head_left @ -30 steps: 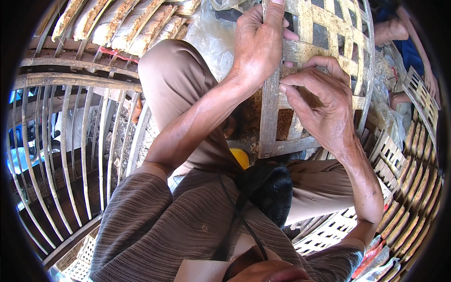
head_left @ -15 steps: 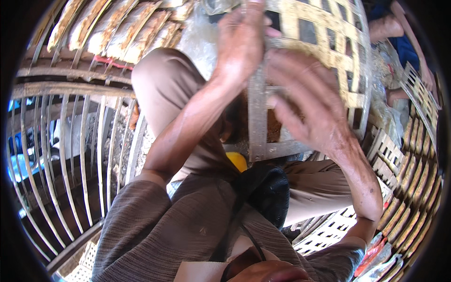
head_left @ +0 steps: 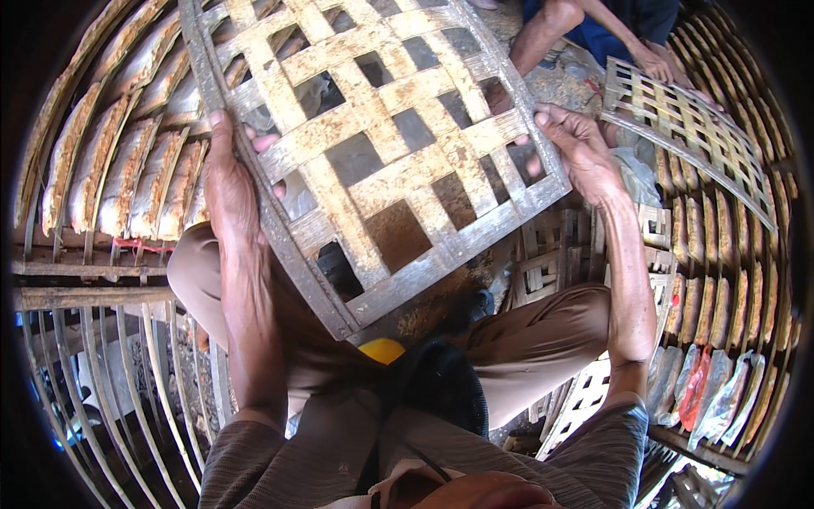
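A woven bamboo tray [head_left: 386,157] with a flat wooden frame is tilted in front of me, over my lap. Pale and brownish crumbs or stains cover its slats. My left hand [head_left: 233,191] grips the left edge, thumb on top and fingertips showing through the gaps. At the right corner my right hand [head_left: 581,153] is closed round the frame, with fingertips visible through an opening. Through the lattice I can see brown loose material and some clear plastic below; most of it is hidden by the tray.
Racks of long brown-and-white slabs [head_left: 110,182] stand at the left, with more slab-filled racks [head_left: 729,220] at the right. A co-worker's hand [head_left: 651,66] touches another lattice tray [head_left: 691,123]. Bamboo bars [head_left: 119,365] line the lower left. Red and clear plastic [head_left: 699,386] hangs lower right.
Both hands were above the tray, the right blurred and off its edge. Now they grip opposite sides, and the tray has shifted left and turned. My view has swung to the right.
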The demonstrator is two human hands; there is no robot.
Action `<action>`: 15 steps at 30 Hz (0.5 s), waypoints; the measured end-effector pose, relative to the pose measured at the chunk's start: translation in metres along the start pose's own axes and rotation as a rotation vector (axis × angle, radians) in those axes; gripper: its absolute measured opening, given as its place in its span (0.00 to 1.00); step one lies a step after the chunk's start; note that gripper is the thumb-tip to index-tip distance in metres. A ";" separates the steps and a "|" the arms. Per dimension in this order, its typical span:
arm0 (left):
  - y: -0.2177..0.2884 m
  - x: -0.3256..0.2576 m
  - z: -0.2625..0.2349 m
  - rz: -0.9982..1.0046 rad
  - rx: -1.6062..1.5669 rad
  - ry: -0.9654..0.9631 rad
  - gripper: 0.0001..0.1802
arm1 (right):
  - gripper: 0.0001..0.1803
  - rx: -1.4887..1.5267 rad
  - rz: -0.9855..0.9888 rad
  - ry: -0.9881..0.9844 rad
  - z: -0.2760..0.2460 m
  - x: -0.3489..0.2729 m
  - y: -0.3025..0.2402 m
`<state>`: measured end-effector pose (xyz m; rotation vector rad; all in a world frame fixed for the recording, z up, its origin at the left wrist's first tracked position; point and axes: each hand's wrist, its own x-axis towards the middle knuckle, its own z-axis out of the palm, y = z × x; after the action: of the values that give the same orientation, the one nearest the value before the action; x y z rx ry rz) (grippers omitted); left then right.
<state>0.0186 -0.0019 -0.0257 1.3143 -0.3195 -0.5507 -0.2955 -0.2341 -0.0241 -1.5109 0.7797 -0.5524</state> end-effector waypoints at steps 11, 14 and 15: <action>0.007 -0.003 0.002 0.084 -0.081 0.044 0.27 | 0.25 -0.110 -0.075 0.202 0.012 -0.003 -0.017; 0.008 -0.004 0.005 0.065 -0.072 0.055 0.28 | 0.25 -0.245 0.116 0.146 -0.005 -0.004 -0.024; 0.008 -0.003 0.003 0.066 -0.062 0.067 0.29 | 0.24 -0.148 0.069 0.096 -0.008 -0.002 -0.020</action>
<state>0.0160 -0.0009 -0.0172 1.2553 -0.2876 -0.4564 -0.2998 -0.2380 -0.0028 -1.5952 0.9612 -0.5282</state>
